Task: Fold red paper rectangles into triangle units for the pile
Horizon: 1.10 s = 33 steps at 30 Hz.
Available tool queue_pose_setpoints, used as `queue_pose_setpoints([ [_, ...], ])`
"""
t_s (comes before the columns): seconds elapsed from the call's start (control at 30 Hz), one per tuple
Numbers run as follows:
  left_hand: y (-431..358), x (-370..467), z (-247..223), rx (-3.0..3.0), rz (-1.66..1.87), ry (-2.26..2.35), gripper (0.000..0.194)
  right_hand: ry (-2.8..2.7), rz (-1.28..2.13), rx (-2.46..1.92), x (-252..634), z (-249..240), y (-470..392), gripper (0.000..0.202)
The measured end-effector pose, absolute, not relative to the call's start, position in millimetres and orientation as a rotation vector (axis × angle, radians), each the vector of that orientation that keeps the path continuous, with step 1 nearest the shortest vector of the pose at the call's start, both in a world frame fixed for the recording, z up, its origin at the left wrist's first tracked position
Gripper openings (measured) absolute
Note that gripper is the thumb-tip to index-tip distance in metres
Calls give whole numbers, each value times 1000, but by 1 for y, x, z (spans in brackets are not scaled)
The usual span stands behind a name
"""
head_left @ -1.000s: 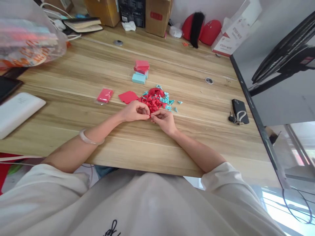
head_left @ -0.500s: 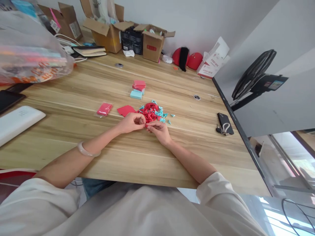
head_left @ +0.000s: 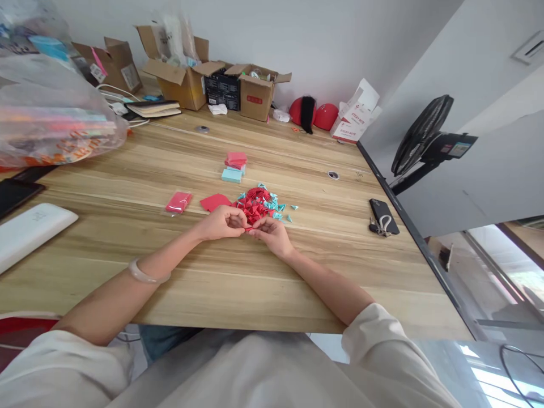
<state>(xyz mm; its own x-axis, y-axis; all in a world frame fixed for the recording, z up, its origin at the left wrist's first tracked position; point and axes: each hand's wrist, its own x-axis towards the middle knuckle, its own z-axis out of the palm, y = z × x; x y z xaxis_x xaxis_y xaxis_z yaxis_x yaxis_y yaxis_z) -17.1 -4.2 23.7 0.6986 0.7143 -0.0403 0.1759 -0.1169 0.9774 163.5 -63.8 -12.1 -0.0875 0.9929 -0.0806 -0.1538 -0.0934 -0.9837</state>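
A small piece of red paper (head_left: 249, 229) is pinched between my two hands. My left hand (head_left: 223, 222) grips its left end with thumb and fingertips. From the other side, my right hand (head_left: 272, 233) holds it the same way. Just beyond the fingers lies a heap of folded red paper pieces (head_left: 255, 211), with folded light blue pieces (head_left: 278, 208) around its right side. A ring of red folded pieces (head_left: 259, 194) rests at the back of the heap. Flat red paper sheets (head_left: 215, 202) lie left of it, behind my left hand.
A wrapped red paper pack (head_left: 178, 202) lies at left. Red packs (head_left: 236, 159) and a light blue stack (head_left: 232, 175) sit farther back. A white power bank (head_left: 36, 229) is far left; a black phone (head_left: 385, 216) is right. Cardboard boxes (head_left: 257, 99) line the wall beside a fan (head_left: 423, 136).
The camera view has tilted up slightly, so the table scene sits lower. Both hands still pinch the red paper, now seen as a thin strip between the fingertips.
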Motion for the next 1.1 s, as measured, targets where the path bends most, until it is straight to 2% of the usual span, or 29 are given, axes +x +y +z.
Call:
queue_pose_setpoints([
  [0.4, 0, -19, 23, 1633, 558, 771, 41, -1125, 1351, -1139, 162, -12, -66, 38],
  [0.57, -1, -19, 20, 1792, 596, 776, 51, -1185, 1342, -1207, 162, -18, -67, 38],
  [0.9, 0, -19, 26, 2126, 552, 694, 22, -1221, 1291, -1269, 164, -21, -67, 37],
  [1.1, -8, -16, 28, 2244, 524, 686, 19, -1289, 1264, -1277, 167, -22, -70, 40],
])
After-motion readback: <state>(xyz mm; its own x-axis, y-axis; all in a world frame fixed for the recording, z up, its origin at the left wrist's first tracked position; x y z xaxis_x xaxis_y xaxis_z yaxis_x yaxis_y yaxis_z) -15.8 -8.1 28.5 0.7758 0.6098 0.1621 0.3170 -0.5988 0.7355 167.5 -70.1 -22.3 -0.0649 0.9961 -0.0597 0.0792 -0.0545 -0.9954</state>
